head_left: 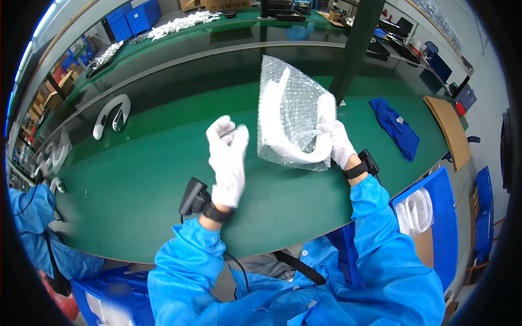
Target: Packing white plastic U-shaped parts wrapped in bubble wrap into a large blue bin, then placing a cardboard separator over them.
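Note:
My right hand (340,144), in a white glove, is closed on the lower right edge of a clear bubble-wrap bag (300,98). Inside the bag, a white U-shaped device (281,127) shows through the plastic. The bag is held up over the green table, tilted. To its left, my gloved left hand (228,162) is raised above the tabletop with nothing in it, its fingers bent and the thumb apart from them. Each wrist wears a black strap with a small box.
Another white U-shaped device (112,115) lies at the table's left, and a blue cloth (395,128) at the right by a cardboard sheet (448,132). A blue bin (447,217) holding bagged white items stands at lower right. A co-worker's blue sleeve (33,209) shows at far left.

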`<state>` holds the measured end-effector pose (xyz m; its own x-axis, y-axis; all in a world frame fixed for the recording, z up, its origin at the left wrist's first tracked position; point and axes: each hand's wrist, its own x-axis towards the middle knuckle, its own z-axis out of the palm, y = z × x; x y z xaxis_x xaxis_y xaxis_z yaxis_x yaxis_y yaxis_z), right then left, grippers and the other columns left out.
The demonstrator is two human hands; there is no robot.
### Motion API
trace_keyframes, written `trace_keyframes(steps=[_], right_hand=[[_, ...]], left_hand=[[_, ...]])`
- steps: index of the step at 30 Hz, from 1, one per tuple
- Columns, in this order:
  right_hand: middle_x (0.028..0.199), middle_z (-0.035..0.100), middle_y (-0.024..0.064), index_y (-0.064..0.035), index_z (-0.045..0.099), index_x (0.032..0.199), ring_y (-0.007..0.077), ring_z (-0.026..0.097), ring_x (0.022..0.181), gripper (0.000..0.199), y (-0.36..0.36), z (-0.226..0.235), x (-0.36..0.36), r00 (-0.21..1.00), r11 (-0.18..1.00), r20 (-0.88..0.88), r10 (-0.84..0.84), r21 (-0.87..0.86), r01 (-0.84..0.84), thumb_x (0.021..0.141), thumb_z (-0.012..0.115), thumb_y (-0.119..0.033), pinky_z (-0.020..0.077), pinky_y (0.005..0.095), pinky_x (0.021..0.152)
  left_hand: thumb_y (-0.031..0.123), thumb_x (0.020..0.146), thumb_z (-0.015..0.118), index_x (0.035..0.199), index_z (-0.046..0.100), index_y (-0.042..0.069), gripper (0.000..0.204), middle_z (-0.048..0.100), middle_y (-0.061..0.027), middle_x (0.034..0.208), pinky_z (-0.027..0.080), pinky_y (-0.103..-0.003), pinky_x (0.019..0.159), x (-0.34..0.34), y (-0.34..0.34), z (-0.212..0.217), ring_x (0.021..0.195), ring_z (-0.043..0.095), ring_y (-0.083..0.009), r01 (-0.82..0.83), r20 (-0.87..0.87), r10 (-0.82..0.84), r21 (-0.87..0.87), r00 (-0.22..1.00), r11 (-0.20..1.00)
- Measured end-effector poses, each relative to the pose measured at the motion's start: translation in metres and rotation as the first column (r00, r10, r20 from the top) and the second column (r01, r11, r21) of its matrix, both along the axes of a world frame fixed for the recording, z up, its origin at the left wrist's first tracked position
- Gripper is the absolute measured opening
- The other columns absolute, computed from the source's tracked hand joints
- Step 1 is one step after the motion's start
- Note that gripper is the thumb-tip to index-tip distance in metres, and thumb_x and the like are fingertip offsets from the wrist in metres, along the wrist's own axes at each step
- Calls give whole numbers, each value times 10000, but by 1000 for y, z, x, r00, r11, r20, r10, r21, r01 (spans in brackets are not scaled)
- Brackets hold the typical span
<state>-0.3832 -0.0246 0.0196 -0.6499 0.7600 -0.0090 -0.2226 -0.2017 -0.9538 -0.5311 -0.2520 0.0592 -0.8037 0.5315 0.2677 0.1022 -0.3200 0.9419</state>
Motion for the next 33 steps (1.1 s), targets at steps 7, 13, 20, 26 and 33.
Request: trace_keyframes(steps=[7, 13, 20, 26, 33], right_hand=[[1014, 556, 75, 6, 555, 1031, 159, 565, 878, 343, -1, -5, -2, 880, 431, 375, -291, 873, -230, 793, 695, -196, 485, 307, 728], [1024, 581, 110, 13, 289, 1363, 142, 615, 871, 757, -39, 16, -17, 944, 951, 206, 258, 116, -286, 766, 738, -109, 525, 288, 788], [1203, 483, 126, 46, 304, 1370, 195, 467, 1111, 864, -27, -4, -15, 915, 873, 330, 231, 345, -345, 740, 770, -319, 386, 315, 979], [1112, 522, 176, 57, 401, 1270, 276, 513, 1045, 758, -21, -6, -12, 922, 810, 345, 176, 482, -334, 771, 722, -414, 390, 348, 958], [1063, 608, 225, 84, 391, 1278, 311, 632, 944, 760, -4, -7, -7, 949, 828, 272, 162, 486, -280, 720, 751, -286, 505, 359, 841]], left_hand=[[352, 890, 589, 1291, 399, 38, 544, 499, -139, 1218, 586, -381, 459, 7, 18, -21, 740, 665, -262, 378, 513, -283, -89, 810, 921], [224, 890, 562, 1098, 499, -3, 315, 615, -159, 891, 597, -388, 464, -1, 12, -38, 705, 674, -303, 214, 626, -193, 43, 756, 976], [206, 895, 566, 1167, 457, 34, 340, 573, -153, 1021, 607, -471, 494, -2, 17, -44, 846, 656, -343, 183, 583, -192, 74, 789, 980], [218, 928, 551, 1211, 361, 13, 398, 574, -172, 1014, 612, -437, 543, -1, 13, -37, 851, 662, -361, 343, 575, -286, 10, 767, 939], [345, 930, 531, 1043, 452, -63, 431, 589, -208, 635, 389, -282, 264, 17, 13, -33, 334, 511, -240, 396, 411, -249, -322, 877, 860]])
